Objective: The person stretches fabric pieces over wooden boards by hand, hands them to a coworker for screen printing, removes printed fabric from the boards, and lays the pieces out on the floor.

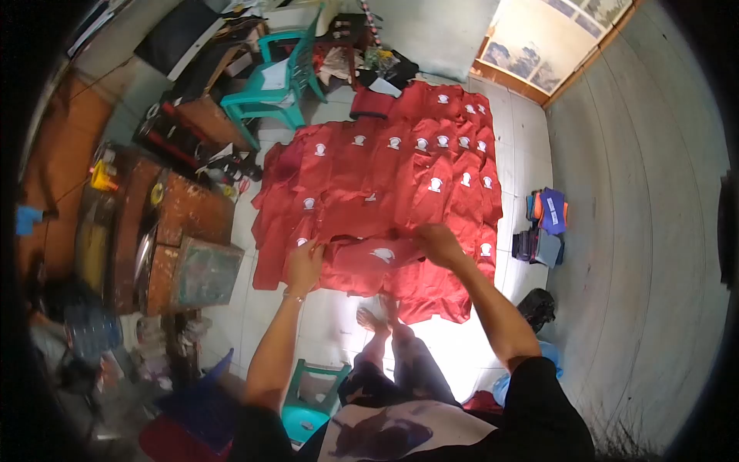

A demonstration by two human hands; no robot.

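Fingers of the left hand (305,266) and right hand (440,245) pinch opposite ends of a red cloth (354,260), which spans the space between them and bears a white print (382,254). Beyond and beneath the fingers, many red pieces (354,173) with white emblems lie in overlapping rows on a tiled floor (327,327). Left of the left fingers stands worn wooden furniture (188,208); farther beyond them, a green chair (292,77). Well right of the right fingers, a coloured pile (551,212) rests beside the wall (639,231). Nearer the body than the left fingers is a green stool (304,422).
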